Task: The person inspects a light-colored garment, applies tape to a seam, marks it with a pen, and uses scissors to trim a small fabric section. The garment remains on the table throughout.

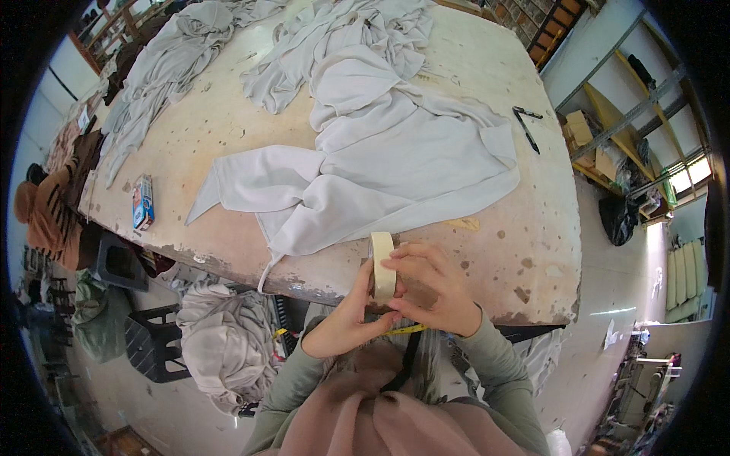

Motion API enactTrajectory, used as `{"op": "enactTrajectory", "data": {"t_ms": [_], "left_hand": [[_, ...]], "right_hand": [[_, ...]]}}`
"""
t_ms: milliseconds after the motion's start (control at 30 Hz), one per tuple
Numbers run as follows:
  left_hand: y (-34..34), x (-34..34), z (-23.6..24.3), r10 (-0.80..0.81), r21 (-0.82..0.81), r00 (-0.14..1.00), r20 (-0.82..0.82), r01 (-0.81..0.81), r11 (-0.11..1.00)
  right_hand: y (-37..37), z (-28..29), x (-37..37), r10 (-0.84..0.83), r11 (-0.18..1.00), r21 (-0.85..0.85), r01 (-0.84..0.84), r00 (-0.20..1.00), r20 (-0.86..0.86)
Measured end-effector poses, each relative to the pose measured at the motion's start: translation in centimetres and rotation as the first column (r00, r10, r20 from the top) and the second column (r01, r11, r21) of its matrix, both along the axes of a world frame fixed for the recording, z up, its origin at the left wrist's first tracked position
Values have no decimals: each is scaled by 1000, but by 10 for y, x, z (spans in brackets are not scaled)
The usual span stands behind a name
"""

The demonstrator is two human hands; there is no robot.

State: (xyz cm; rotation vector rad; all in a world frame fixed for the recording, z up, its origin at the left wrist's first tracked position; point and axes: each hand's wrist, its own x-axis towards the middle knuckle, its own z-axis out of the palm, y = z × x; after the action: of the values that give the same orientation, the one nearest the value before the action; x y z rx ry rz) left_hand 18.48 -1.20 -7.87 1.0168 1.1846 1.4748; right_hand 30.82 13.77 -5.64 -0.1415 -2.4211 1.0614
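A roll of cream tape (pixel 384 264) stands on edge near the table's front edge, held between both hands. My left hand (pixel 354 315) grips it from the left, fingers behind it. My right hand (pixel 433 289) is on it from the right, a fingertip on the tape's outer face and the thumb low near its bottom. Just beyond the hands, a pale grey fabric piece (pixel 403 152) lies spread in folds on the worn table (pixel 547 228), with a thin strip hanging over the front edge. A yellow measuring tape (pixel 403 330) shows below my hands.
More grey fabric (pixel 334 38) lies heaped at the back. A small blue box (pixel 143 202) sits at the left, black pens (pixel 526 129) at the right. Below the left side are a black stool (pixel 152 342) and a fabric pile (pixel 220 349). Shelving (pixel 608 144) stands at the right.
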Motion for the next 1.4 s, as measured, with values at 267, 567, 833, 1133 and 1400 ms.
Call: {"op": "enactTrajectory", "data": {"t_ms": [267,567,833,1133,1400], "left_hand": [[10,3,2,216,164,665,-715,-141,976],[23,-10,-10,354,324,338,-872,-145,935],[24,53,17,517,607,484,-707,38,794],[41,33,-1,-81,300,808,-583,307,903],[95,-84,0,-85,-66,316,-945,71,995]], "right_hand": [[-6,-15,1,-381,921,3,389,903,-200],[-31,-7,48,-92,996,-20,90,935,-342],[33,7,44,-700,582,-571,579,714,9],[37,-44,73,-271,883,-410,227,961,-52],[109,-42,132,-834,520,6,854,506,220]]}}
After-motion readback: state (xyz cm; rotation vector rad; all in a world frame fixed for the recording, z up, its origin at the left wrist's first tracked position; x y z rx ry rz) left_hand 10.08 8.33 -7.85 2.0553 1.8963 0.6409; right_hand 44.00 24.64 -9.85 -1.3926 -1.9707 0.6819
